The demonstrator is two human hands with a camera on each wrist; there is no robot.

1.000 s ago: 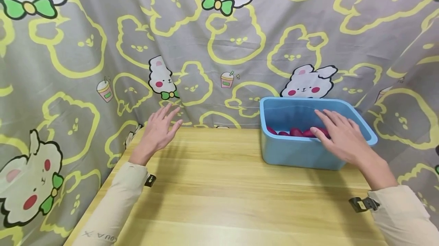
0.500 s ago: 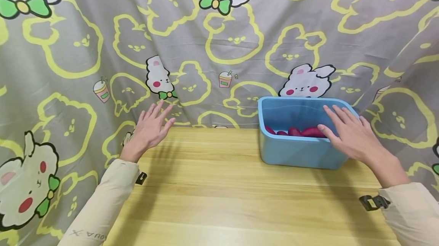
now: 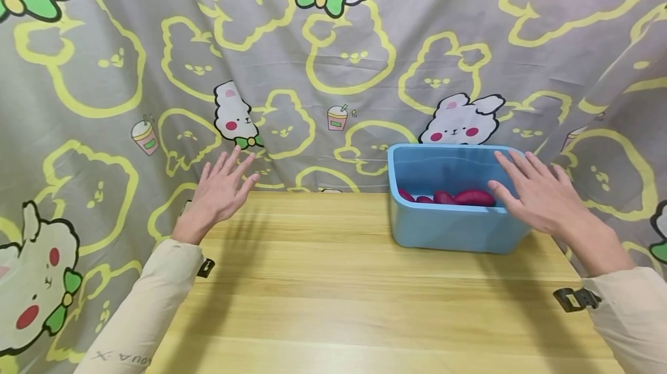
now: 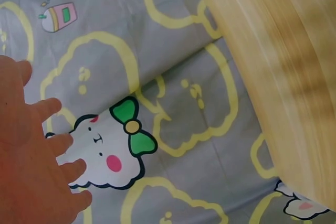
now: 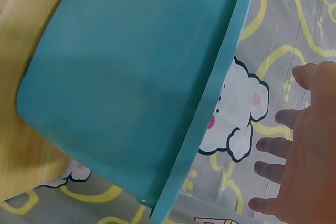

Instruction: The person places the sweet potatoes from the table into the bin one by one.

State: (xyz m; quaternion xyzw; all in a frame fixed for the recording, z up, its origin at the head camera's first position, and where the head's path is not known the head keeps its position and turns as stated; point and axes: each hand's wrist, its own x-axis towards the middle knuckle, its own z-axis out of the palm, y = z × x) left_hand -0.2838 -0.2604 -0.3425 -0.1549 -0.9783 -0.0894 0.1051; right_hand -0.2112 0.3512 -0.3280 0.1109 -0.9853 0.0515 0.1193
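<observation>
My left hand (image 3: 219,191) hovers above the left back of the wooden table (image 3: 333,299), its fingers spread and holding nothing. On the right, my right hand (image 3: 544,194) is held over the right end of a blue plastic bin (image 3: 453,229), fingers apart, with nothing in them. Inside the bin lie several dark red, smooth, elongated things (image 3: 474,197); their kind is unclear and the bin's front wall hides their lower parts. In the right wrist view, the right hand (image 5: 310,150) shows beyond the bin's rim, apart from it. The left wrist view has the left hand (image 4: 34,150) with spread fingers.
A grey curtain (image 3: 359,44) with cartoon bunnies and yellow outlines hangs behind the table and along both sides. The bin stands at the table's back right, close to the curtain. Black wrist straps (image 3: 575,300) show at the sleeve cuffs.
The left hand has drifted left and slightly up in view. My right hand has moved right and up, uncovering more of the dark red things. The bin has shifted slightly in view with the head.
</observation>
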